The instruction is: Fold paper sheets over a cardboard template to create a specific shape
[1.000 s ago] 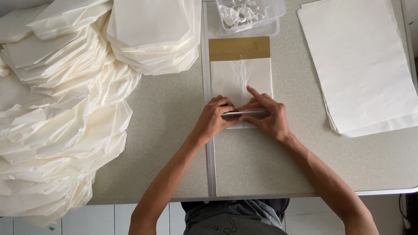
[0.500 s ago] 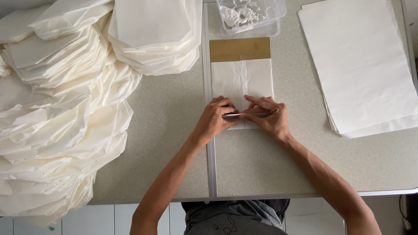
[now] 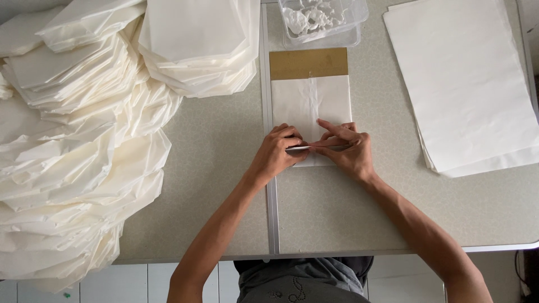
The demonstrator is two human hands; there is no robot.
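Note:
A white paper sheet (image 3: pixel 310 101) lies folded around a brown cardboard template (image 3: pixel 308 63) in the middle of the grey table (image 3: pixel 224 168). My left hand (image 3: pixel 276 152) and my right hand (image 3: pixel 345 150) meet at the sheet's near edge. Both pinch a thin fold of the paper (image 3: pixel 307 148) raised off the table between the fingertips. The right index finger points left along the fold. The sheet's near end is hidden under my hands.
A big heap of folded white paper bags (image 3: pixel 84 129) fills the left side. A flat stack of white paper sheets (image 3: pixel 466 84) lies at the right. A clear plastic tub (image 3: pixel 323 19) with white bits stands at the back. A metal seam (image 3: pixel 269 191) splits the table.
My right hand's fingers have curled in and slid slightly left along the fold. The left hand has hardly moved.

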